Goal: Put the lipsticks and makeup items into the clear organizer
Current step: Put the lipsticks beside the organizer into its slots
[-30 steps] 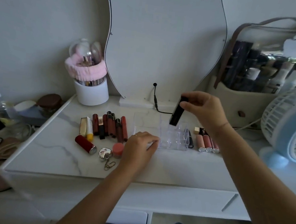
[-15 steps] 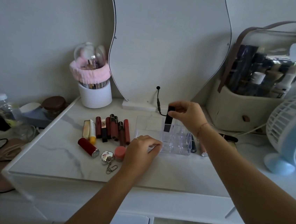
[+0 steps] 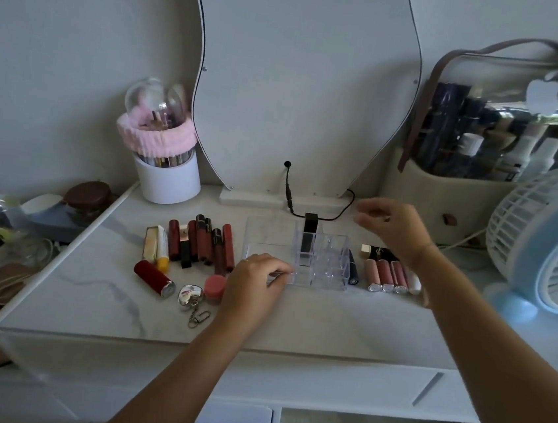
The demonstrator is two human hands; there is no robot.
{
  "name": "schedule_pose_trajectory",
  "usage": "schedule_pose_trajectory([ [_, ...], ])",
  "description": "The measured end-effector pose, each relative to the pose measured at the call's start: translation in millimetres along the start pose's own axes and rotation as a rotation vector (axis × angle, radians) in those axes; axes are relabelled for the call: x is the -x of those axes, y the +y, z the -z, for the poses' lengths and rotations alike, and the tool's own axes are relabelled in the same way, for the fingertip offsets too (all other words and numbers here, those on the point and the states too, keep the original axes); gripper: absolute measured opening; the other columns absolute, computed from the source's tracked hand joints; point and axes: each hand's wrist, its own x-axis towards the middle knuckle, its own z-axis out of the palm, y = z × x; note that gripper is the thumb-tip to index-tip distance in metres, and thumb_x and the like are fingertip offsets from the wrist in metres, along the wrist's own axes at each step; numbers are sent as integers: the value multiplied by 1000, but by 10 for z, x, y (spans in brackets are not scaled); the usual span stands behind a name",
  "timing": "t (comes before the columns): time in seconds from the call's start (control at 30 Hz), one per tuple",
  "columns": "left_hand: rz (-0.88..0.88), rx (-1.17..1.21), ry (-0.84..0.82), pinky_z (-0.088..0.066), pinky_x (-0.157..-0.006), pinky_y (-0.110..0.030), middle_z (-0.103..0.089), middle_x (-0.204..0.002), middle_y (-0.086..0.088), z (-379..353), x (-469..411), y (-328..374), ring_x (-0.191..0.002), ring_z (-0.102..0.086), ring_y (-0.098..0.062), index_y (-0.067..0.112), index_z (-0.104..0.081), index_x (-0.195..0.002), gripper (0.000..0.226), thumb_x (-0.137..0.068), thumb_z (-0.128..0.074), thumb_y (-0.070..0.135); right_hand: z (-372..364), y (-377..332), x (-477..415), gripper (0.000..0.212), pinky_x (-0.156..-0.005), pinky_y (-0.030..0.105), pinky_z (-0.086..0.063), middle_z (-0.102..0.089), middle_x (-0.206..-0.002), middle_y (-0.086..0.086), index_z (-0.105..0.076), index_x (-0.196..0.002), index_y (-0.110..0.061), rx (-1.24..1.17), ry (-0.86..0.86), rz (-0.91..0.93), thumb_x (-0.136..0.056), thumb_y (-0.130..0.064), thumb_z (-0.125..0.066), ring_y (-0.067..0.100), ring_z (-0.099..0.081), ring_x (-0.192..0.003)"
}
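black lipstick (image 3: 309, 230) stands in clear organizer (image 3: 332, 265) gripped by left hand (image 3: 256, 286); slack right hand (image 3: 396, 229) nearby, apart.

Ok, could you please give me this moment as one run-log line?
black lipstick upright in clear organizer | left hand grips its front edge | right hand open, empty, raised beside organizer

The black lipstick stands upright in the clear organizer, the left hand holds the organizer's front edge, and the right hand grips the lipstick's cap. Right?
One part is wrong. The head view shows the right hand gripping nothing: it hangs open, right of the black lipstick and apart from it. The lipstick does stand upright in the clear organizer, the left hand holding its front edge.
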Motion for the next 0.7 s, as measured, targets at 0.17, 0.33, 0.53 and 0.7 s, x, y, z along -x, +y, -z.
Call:
schedule_pose_trajectory([
  [0.17, -5, -12, 10, -53, -77, -36, -72, -86, 0, -3, -6, -10, -82, -64, -15, 13, -73, -85, 10, -78, -70, 8, 453, 634, 179, 31, -81, 22, -44, -65, -105, 2, -65, -112, -13, 63, 8, -236, -81, -19, -68, 9, -59, -90],
  [0.33, -14, -20, 6, -53, -76, -35, -72, -84, 1, -5, -3, -11, -81, -64, -13, 13, -73, -85, 10, -77, -70, 7, 503, 943, 211, 20, -83, 28, -41, -66, -100, 0, -69, -101, -21, 139, -20, -269, -81, -24, -68, 16, -58, -95],
  [0.53, -9, -19, 11, -53, -76, -31, -72, -83, 2, -10, -3, -4, -79, -64, -11, 13, -73, -84, 11, -76, -71, 5, 501, 960, 164, 15, -69, 18, -39, -65, -96, -3, -68, -95, -26, 130, -45, -256, -81, -21, -67, 7, -55, -86],
  [0.7, -11, -26, 14, -53, -75, -31, -72, -83, 1, -9, -5, 1, -78, -64, -11, 13, -73, -84, 11, -76, -71, 4, 498, 862, 167, 19, -69, 15, -37, -64, -95, -1, -68, -99, -17, 114, 23, -201, -80, -15, -68, 14, -56, -90],
])
